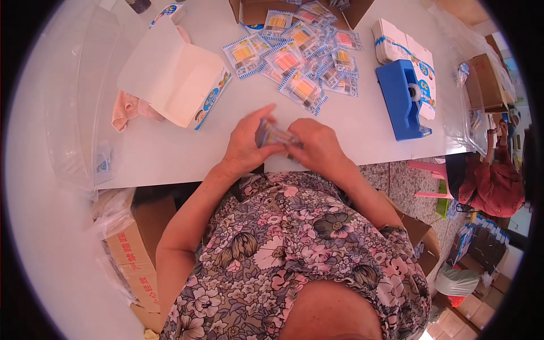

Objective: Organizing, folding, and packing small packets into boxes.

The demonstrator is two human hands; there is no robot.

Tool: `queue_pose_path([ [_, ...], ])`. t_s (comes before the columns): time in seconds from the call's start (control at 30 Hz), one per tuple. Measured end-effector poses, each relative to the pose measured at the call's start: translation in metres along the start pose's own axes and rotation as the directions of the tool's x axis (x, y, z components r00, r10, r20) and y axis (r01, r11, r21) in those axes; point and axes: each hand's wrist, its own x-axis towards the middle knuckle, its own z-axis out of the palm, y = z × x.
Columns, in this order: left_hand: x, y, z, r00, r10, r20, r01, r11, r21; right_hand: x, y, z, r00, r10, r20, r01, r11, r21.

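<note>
My left hand [246,140] and my right hand [317,143] meet over the near part of the white table. Between them they hold a small clear packet [276,136], smeared by motion, so its contents are hard to make out. Just beyond my hands lies a loose pile of clear packets [303,88] with blue-striped edges, holding yellow, orange, pink and dark sticks. An opened white carton [195,79] with a blue printed edge rests to the left of the pile, its lid folded back.
A blue tape dispenser [396,105] stands at the right, beside stacked flat white cartons [391,42]. An open cardboard box [247,12] sits at the far edge. Pink cloth [126,110] lies under the carton. Clear plastic bins [73,107] flank the table. A person in red [496,190] works at far right.
</note>
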Motion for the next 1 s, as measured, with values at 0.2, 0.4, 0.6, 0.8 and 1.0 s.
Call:
queue_pose_path([
  [0.2,-0.002,-0.014,0.000,0.995,-0.079,0.067,0.086,0.990,-0.115,0.038,0.055,-0.019,0.982,0.185,-0.034,-0.174,0.961,0.216],
  [0.4,0.007,-0.008,0.003,0.958,0.235,-0.162,-0.248,0.966,-0.071,0.031,0.055,-0.013,0.969,-0.040,-0.244,0.011,0.993,-0.120],
  [0.6,0.008,-0.014,0.000,0.912,0.393,-0.115,-0.391,0.919,0.041,0.025,0.032,-0.002,0.960,0.260,0.101,-0.279,0.879,0.387],
  [0.8,-0.013,-0.011,0.000,0.953,0.304,-0.001,-0.303,0.949,0.083,0.060,0.010,0.014,0.995,-0.074,-0.063,0.066,0.990,-0.124],
  [1.0,-0.015,-0.021,-0.007,0.929,0.337,-0.154,-0.319,0.939,0.130,0.073,0.018,0.006,0.989,0.051,0.136,-0.068,0.989,0.129],
])
